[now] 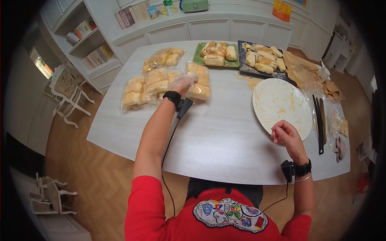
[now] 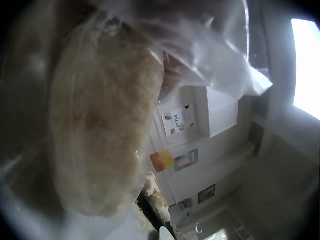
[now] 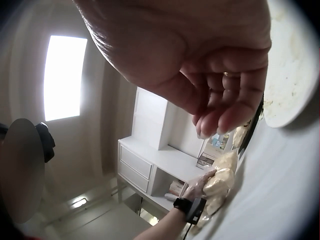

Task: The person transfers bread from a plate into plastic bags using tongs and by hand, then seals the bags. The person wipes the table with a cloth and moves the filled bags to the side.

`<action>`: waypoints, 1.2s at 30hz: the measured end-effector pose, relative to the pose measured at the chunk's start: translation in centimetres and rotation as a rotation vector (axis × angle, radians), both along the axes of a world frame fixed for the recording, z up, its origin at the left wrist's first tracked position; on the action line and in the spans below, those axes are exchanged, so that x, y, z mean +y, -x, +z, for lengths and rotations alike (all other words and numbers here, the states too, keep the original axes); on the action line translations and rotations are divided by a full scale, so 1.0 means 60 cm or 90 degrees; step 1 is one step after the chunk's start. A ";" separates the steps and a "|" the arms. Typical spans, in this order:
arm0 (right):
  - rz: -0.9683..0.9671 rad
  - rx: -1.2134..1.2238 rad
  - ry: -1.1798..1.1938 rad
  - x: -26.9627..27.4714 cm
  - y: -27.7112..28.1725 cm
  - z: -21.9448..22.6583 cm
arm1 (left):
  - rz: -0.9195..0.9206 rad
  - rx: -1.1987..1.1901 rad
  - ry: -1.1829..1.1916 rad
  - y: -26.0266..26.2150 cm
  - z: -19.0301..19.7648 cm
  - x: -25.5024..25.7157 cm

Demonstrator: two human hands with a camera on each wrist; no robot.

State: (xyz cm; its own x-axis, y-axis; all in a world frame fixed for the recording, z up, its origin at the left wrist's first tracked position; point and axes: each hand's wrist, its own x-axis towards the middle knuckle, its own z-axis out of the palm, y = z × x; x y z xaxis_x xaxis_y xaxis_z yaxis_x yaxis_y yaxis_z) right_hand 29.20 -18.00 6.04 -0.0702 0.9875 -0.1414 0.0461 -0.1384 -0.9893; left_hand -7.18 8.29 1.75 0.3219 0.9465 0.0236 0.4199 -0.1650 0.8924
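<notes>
Clear bags of pale bread rolls lie grouped on the left half of the table. My left hand grips the loose plastic of one bag at the group's right side. Close up in the left wrist view, a roll shows through the film, and crumpled plastic partly covers the fingers. Beside it lie more bagged rolls. My right hand hovers at the lower edge of a large white plate with crumbs on it; its fingers hang loosely curled, holding nothing.
Behind are a green tray and a dark blue tray of filled rolls. Brown paper, black tongs and more plastic bags lie at the right. A cable trails from each wrist.
</notes>
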 end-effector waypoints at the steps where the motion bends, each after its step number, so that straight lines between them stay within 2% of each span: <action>1: -0.011 -0.001 0.010 -0.002 -0.002 0.000 | 0.005 0.060 -0.043 -0.002 -0.003 0.002; 3: -0.008 -0.002 -0.003 -0.001 -0.007 -0.010 | 0.016 0.120 -0.085 -0.002 -0.012 0.003; 6: 0.004 -0.004 -0.017 0.006 -0.009 -0.020 | 0.010 -0.027 -0.088 0.004 -0.003 -0.017; 8: 0.004 -0.007 -0.029 0.015 -0.006 -0.031 | 0.029 0.218 -0.120 0.006 0.047 -0.045; 9: 0.026 -0.005 -0.030 0.019 -0.002 -0.032 | 0.050 0.221 -0.117 0.020 0.054 -0.052; 11: 0.004 -0.002 -0.019 0.021 0.002 -0.029 | 0.049 0.074 -0.156 0.043 0.064 -0.063; 12: 0.009 -0.006 -0.022 0.022 0.002 -0.029 | 0.077 0.057 -0.041 0.056 0.082 -0.054; 13: 0.015 -0.006 -0.021 0.023 0.001 -0.028 | 0.083 0.057 -0.040 0.092 0.079 -0.041; 15: -0.001 -0.014 -0.020 0.020 0.000 -0.030 | -0.026 0.102 -0.472 0.200 0.059 -0.028; 17: 0.000 -0.010 -0.019 0.019 0.002 -0.031 | 0.120 0.069 -0.383 0.266 0.075 -0.044; 19: -0.001 -0.006 -0.022 0.020 0.006 -0.032 | 0.292 -0.213 0.047 0.276 0.133 -0.072; 20: 0.011 -0.011 -0.027 0.023 0.009 -0.035 | 0.288 -0.213 0.046 0.293 0.129 -0.068; 22: 0.020 -0.013 -0.033 0.029 0.019 -0.033 | 0.379 -0.214 0.082 0.326 0.110 -0.053; 26: 0.041 -0.006 -0.022 0.033 0.042 -0.025 | 0.339 -0.239 0.107 0.347 0.084 -0.024; 29: 0.046 -0.019 -0.021 0.030 0.049 -0.020 | 0.332 -0.189 0.123 0.327 0.098 -0.022; 31: 0.044 -0.024 -0.019 0.029 0.050 -0.017 | 0.373 -0.022 0.100 0.301 0.117 -0.045; 32: 0.043 -0.025 -0.015 0.029 0.049 -0.017 | 0.371 -0.024 0.099 0.304 0.116 -0.041; 34: 0.041 -0.024 -0.011 0.030 0.049 -0.019 | 0.287 0.556 -0.006 0.315 0.112 -0.034; 36: 0.054 -0.022 -0.009 0.032 0.051 -0.021 | 0.281 0.538 -0.057 0.338 0.077 -0.022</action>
State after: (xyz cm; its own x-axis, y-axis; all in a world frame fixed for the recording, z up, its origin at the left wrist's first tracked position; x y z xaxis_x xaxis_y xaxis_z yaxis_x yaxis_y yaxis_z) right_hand 26.15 -16.09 4.76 -0.1487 0.9801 -0.1319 0.0919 -0.1191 -0.9886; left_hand -27.44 6.97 6.39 -0.1195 0.9925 0.0249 0.9599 0.1091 0.2581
